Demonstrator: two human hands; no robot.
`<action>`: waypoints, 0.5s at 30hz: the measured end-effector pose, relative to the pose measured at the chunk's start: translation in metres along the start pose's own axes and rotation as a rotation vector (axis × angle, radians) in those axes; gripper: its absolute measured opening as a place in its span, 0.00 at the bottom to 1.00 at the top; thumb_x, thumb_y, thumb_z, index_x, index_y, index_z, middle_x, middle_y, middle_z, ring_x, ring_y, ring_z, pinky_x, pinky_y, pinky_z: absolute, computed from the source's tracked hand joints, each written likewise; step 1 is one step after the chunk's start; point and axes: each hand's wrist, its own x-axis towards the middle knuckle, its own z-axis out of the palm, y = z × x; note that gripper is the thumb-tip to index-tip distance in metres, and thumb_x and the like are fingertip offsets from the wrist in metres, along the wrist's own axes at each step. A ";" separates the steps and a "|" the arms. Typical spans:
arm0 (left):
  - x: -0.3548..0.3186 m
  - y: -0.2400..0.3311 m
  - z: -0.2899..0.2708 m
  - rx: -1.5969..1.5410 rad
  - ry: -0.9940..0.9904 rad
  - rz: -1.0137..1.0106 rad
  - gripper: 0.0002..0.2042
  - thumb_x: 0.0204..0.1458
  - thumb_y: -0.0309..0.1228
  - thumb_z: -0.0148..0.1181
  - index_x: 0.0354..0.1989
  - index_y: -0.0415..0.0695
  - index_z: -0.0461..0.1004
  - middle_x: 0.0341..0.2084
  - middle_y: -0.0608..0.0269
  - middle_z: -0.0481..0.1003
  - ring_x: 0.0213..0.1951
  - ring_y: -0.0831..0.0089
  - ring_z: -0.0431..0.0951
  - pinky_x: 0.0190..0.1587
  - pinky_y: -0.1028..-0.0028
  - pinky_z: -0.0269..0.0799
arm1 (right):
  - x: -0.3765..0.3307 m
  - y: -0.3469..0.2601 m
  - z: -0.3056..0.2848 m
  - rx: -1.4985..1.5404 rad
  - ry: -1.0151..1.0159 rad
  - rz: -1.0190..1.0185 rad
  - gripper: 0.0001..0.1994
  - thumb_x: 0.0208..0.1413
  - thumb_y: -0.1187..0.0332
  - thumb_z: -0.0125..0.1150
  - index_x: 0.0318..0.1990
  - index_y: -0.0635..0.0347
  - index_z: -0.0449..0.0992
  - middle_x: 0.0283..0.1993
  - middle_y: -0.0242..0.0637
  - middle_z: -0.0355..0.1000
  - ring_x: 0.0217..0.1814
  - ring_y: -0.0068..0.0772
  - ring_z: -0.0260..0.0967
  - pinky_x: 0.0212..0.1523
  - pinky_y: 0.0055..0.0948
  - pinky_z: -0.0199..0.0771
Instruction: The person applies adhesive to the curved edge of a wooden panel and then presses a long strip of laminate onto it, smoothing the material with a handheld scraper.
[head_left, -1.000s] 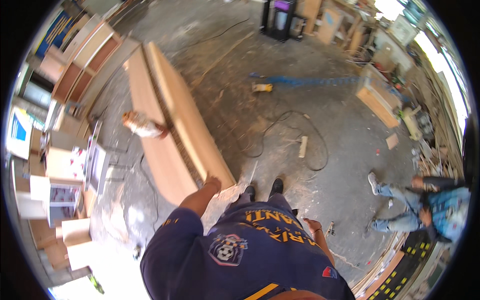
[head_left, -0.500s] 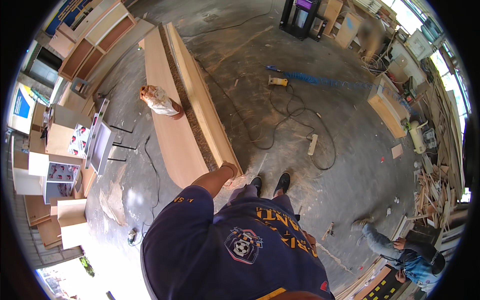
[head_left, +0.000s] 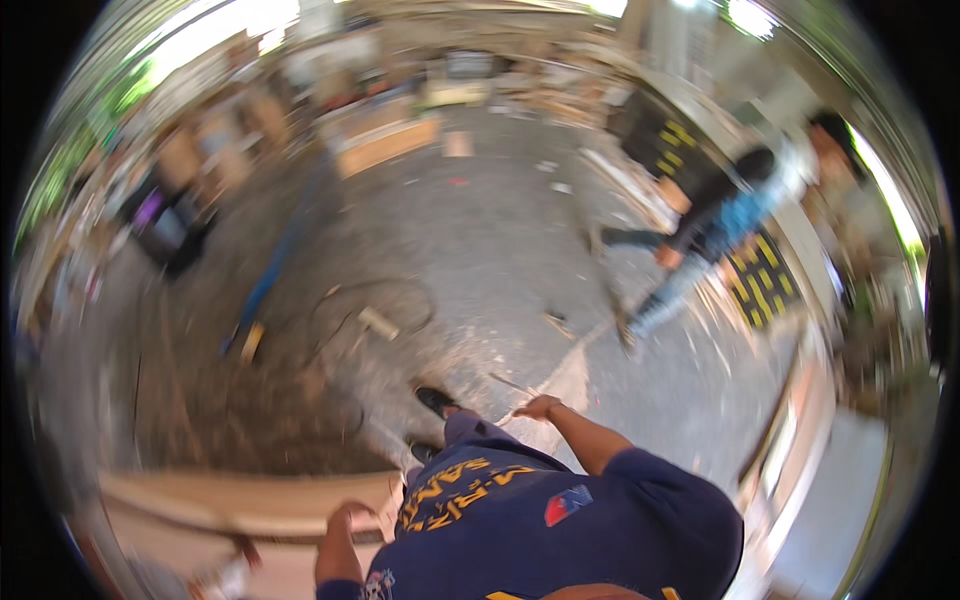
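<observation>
My left hand [head_left: 352, 515] is low in the view, over the near end of a long pale wooden board [head_left: 250, 492]. Blur hides its fingers, so whether it touches the wood is unclear. My right hand [head_left: 540, 407] is out in front of my body above the floor, its fingers smeared by motion. A thin dark strip [head_left: 512, 384] shows just beyond its fingertips; whether it is held or lies on the floor I cannot tell. At the lower left, a blurred white wrapped bundle [head_left: 228, 578] is beside the board.
Another person [head_left: 725, 215] in a blue top and jeans is upright at the right. A power strip [head_left: 378, 322] with its cable, a yellow-ended tool [head_left: 252, 343] and a blue hose [head_left: 283, 262] lie on the floor. A wooden box [head_left: 388, 145] stands farther off.
My view has swung to the right, bringing the board to the lower left. My right hand has come out into clear view. The other person now appears higher in the view, with both legs showing.
</observation>
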 end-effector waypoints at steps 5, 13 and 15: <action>0.081 -0.114 0.071 -0.086 0.098 0.408 0.18 0.53 0.46 0.49 0.42 0.49 0.79 0.46 0.61 0.77 0.49 0.65 0.76 0.54 0.71 0.69 | -0.026 0.005 0.014 0.284 0.043 0.190 0.40 0.42 0.30 0.55 0.58 0.47 0.71 0.67 0.35 0.61 0.71 0.49 0.50 0.61 0.67 0.48; 0.126 -0.028 -0.031 -0.344 0.156 -0.094 0.20 0.50 0.48 0.51 0.42 0.49 0.79 0.45 0.59 0.77 0.48 0.64 0.76 0.52 0.71 0.70 | -0.072 0.031 0.074 0.493 0.108 0.446 0.46 0.37 0.28 0.57 0.56 0.57 0.72 0.63 0.47 0.64 0.67 0.52 0.57 0.64 0.50 0.55; 0.126 -0.013 -0.050 -0.364 0.175 -0.104 0.20 0.50 0.49 0.51 0.42 0.49 0.79 0.44 0.58 0.77 0.48 0.63 0.76 0.52 0.70 0.70 | -0.065 0.040 0.092 0.511 0.126 0.464 0.47 0.36 0.28 0.57 0.55 0.60 0.73 0.61 0.49 0.66 0.65 0.53 0.59 0.63 0.46 0.57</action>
